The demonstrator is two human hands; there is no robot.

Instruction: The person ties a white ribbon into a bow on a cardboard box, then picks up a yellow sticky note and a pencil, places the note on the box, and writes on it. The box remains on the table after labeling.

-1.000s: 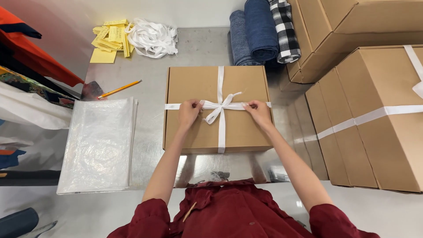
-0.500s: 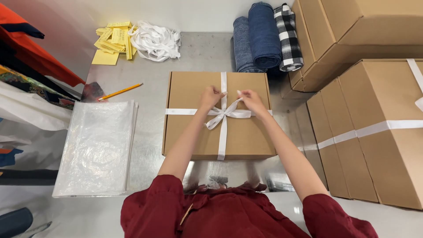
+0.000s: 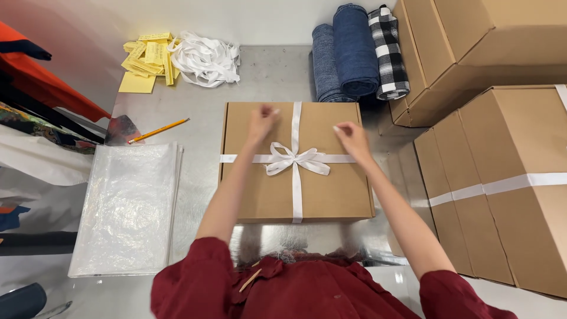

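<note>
Both hands are over a flat brown box [image 3: 295, 159] and hold nothing. The left hand [image 3: 261, 122] is above the box's far half, left of the ribbon, with its fingers loosely curled and empty. The right hand [image 3: 353, 139] is to the right of the ribbon, fingers a little apart and also empty. I cannot tell if the hands touch the lid.

The box sits in the middle of a shiny metal table [image 3: 266, 77]. A white ribbon [image 3: 296, 158] goes around it both ways and is tied into a bow in the middle of the lid. The bow looks done, so the tying seems finished.

Left of the box lies a stack of clear plastic bags [image 3: 127, 207]. A yellow pencil [image 3: 158, 130] is just past them. Behind the box on the left are yellow paper notes [image 3: 144, 59] and a pile of loose white ribbon [image 3: 204, 59]. Behind it on the right are rolled-up cloths [image 3: 357, 50]. Right of the box stand bigger brown boxes [image 3: 508, 177].
</note>
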